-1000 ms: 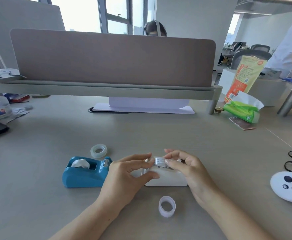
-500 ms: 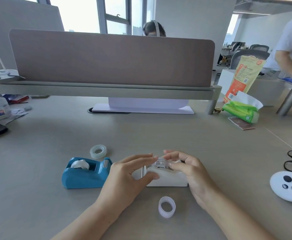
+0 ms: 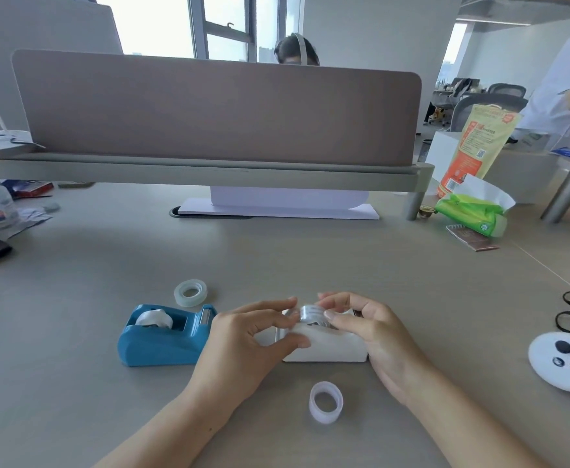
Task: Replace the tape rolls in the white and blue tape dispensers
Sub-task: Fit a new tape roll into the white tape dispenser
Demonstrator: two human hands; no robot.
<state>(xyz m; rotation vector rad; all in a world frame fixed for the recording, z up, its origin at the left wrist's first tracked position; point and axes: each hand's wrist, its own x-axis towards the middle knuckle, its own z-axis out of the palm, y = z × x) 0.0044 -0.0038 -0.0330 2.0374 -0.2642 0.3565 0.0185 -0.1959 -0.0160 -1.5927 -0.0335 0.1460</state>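
Head view: both hands meet over the white plastic tape dispenser (image 3: pixel 327 347) on the grey bench (image 3: pixel 310 258). The left hand (image 3: pixel 243 339) and the right hand (image 3: pixel 374 332) pinch a clear tape roll (image 3: pixel 312 314) from either side, their fingers (image 3: pixel 277 304) closed on its faces — the roll sits at the top of the dispenser's well, and whether it is fully seated cannot be told. The blue plastic tape dispenser (image 3: pixel 165 336) stands just left, a white core in its well. 2 loose rolls lie on the bench: 1 clear roll (image 3: pixel 190 292) behind the blue dispenser, 1 whitish ring (image 3: pixel 326 401) near the wrists.

Risks, as I judge them: the roll could tilt and jam if 1 side drops first; the light dispenser could skid under uneven pressure; a forearm could sweep the near ring away.
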